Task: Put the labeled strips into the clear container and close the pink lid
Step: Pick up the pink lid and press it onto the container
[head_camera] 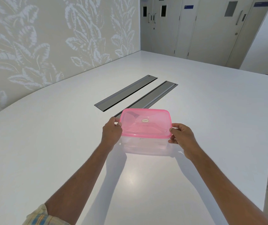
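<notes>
My hands grip the short ends of the pink lid, seated crosswise on the clear container between them.

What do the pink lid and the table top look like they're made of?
Pink lid: likely translucent plastic with a glossy finish, since the container shows through it. Table: a smooth white top, perhaps laminate, satin-glossy by its soft light reflection; the exact material is unclear.
</notes>
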